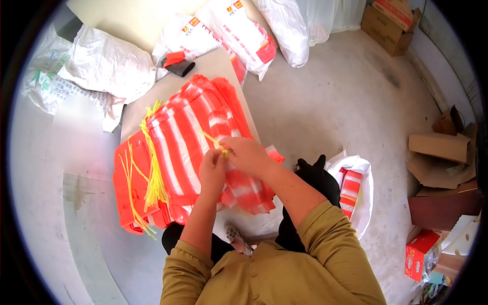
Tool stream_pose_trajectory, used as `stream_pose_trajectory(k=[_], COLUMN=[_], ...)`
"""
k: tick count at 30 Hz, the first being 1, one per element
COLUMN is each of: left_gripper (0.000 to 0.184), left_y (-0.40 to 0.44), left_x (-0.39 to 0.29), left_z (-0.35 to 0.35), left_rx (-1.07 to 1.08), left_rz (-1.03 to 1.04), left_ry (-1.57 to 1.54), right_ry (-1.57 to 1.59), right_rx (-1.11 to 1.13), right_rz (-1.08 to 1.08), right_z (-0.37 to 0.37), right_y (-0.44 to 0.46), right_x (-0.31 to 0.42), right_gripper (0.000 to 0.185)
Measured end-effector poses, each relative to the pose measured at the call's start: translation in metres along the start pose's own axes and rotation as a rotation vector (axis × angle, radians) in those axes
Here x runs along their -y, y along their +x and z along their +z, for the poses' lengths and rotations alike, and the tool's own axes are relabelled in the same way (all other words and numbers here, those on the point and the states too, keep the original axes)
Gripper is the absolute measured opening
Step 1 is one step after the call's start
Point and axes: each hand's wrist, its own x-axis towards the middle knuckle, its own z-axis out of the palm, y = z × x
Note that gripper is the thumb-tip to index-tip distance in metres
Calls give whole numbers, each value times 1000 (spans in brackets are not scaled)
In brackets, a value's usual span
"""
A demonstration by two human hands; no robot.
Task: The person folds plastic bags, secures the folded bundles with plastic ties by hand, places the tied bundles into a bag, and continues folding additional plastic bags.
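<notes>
Red-and-white striped plastic bags [175, 137] lie stacked on a board in front of me. Over a gathered bundle of the same striped plastic [249, 190], my left hand [212, 170] and my right hand [245, 155] meet, fingertips pinched together on a thin yellow tie [222, 150]. One end of the tie sticks out to the upper left of my fingers. A bunch of long yellow ties [154, 173] rests across the stack's left side, with a few loose strands beside it on red plastic [124, 188].
White sacks [114, 63] lie behind the board, and more printed sacks [239, 35] stand at the top. An open white sack [363, 203] holding striped bundles is by my right knee. Cardboard boxes [389, 25] and opened cartons [439, 152] line the right side.
</notes>
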Motion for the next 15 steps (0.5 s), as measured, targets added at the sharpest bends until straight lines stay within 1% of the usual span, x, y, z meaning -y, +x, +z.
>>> stream_pose_trajectory(k=[1, 4, 7, 10, 13, 15], left_gripper=[14, 13, 14, 17, 16, 14], left_y=[1, -1, 2, 4, 4, 5], left_x=[2, -5, -7, -2, -2, -1], left_z=[0, 1, 1, 0, -2, -5], left_rx=[-4, -13, 7, 20, 12, -15], left_rz=[0, -5, -29, -22, 8, 47], left_ry=[8, 29, 25, 18, 79, 162], right_ry=[18, 237, 160, -49, -99, -60], right_rx=[0, 114, 176, 116, 48, 34], right_rz=[25, 202, 24, -157, -159, -118], right_z=[0, -9, -12, 0, -3, -2], right_y=[0, 1, 4, 6, 1, -1], right_x=[0, 4, -4, -19, -14, -13], right_gripper=[28, 28, 21, 17, 15, 14])
